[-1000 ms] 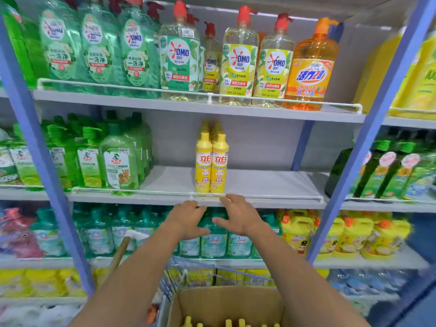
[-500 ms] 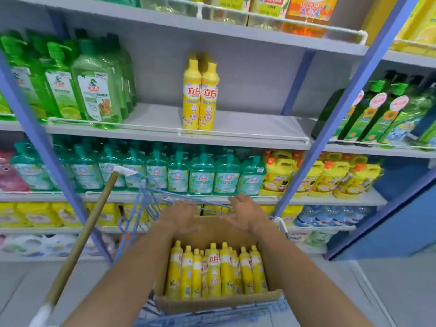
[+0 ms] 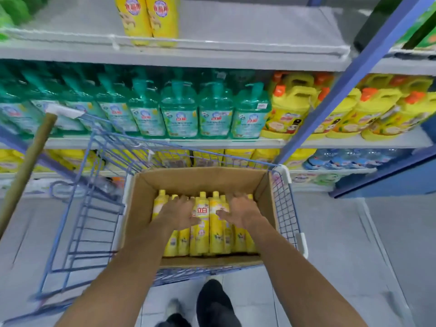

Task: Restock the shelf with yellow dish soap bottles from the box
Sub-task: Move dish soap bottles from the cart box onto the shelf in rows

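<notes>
Yellow dish soap bottles (image 3: 204,223) lie packed side by side, caps pointing toward the shelving, in the cardboard box (image 3: 198,179) that sits in the blue wire cart (image 3: 284,208). My left hand (image 3: 180,212) and right hand (image 3: 244,212) rest spread and flat on the row, fingers open, closed on nothing yet. I judge each bottle full, fairly heavy and slick, best gripped around the mid-body, bound for the grey shelf (image 3: 247,27) beside two standing bottles (image 3: 148,17).

Yellow dish soap bottles (image 3: 203,223) lie packed side by side (caps far) in the open cardboard box (image 3: 200,179). Two more (image 3: 148,17) stand upright together on the grey shelf (image 3: 259,31).
</notes>
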